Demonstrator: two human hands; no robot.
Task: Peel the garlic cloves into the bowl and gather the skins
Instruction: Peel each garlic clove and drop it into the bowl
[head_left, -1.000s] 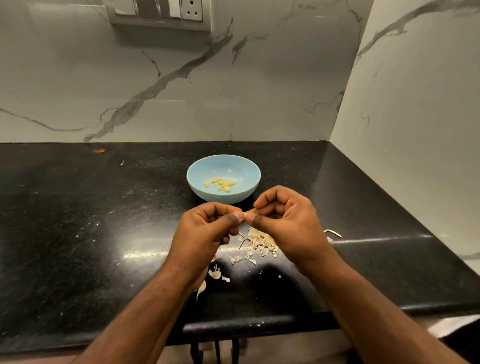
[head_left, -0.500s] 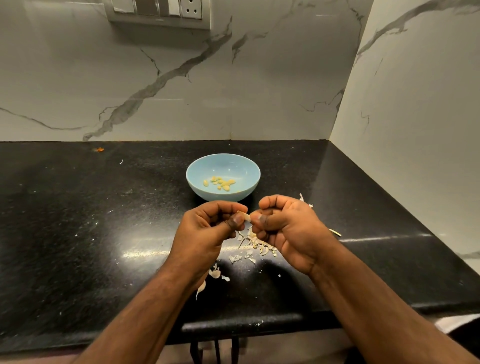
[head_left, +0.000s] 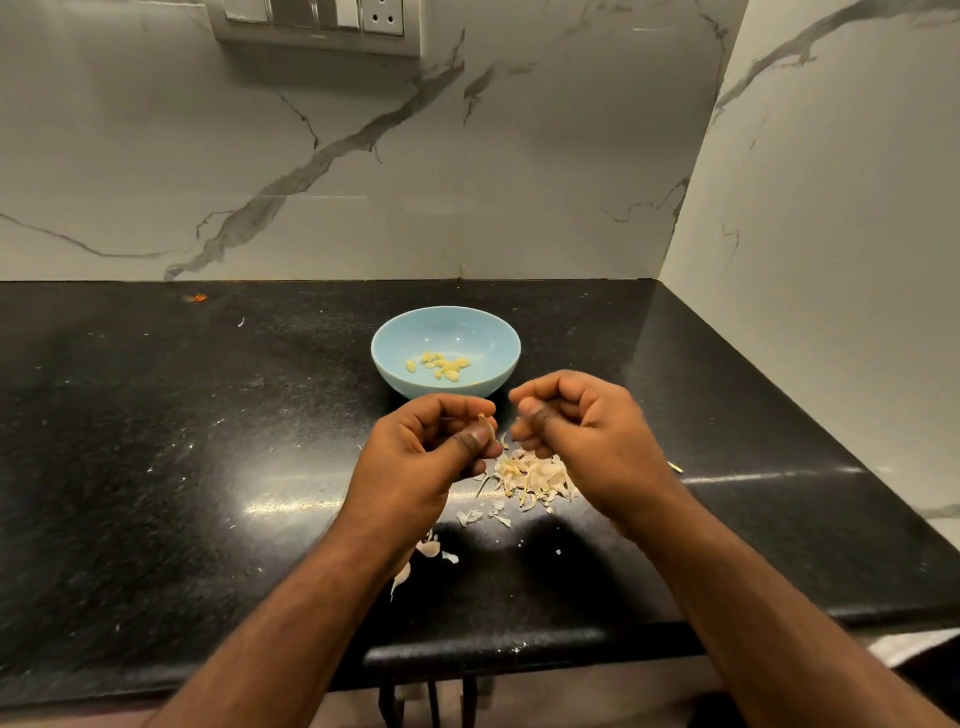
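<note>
A light blue bowl (head_left: 384, 358) stands on the black counter with several peeled yellow garlic cloves (head_left: 441, 365) inside. Just in front of it, my left hand (head_left: 421, 452) pinches a small garlic clove (head_left: 487, 425) between thumb and forefinger. My right hand (head_left: 576, 431) is a short gap to the right, fingers curled with the thumb against them; whether it holds a bit of skin I cannot tell. A heap of pale garlic skins (head_left: 530, 475) lies on the counter below and between the hands. A few more skins (head_left: 428, 548) lie beside my left wrist.
The black stone counter (head_left: 156, 467) runs left and ends at a marble wall (head_left: 831, 260) on the right and back. A switch and socket panel (head_left: 317, 23) hangs on the back wall. A small stem piece (head_left: 674, 466) lies right of my right hand.
My hands have come apart: the right hand pulled away to the right from the clove that the left hand keeps pinching. Both were touching at the clove before.
</note>
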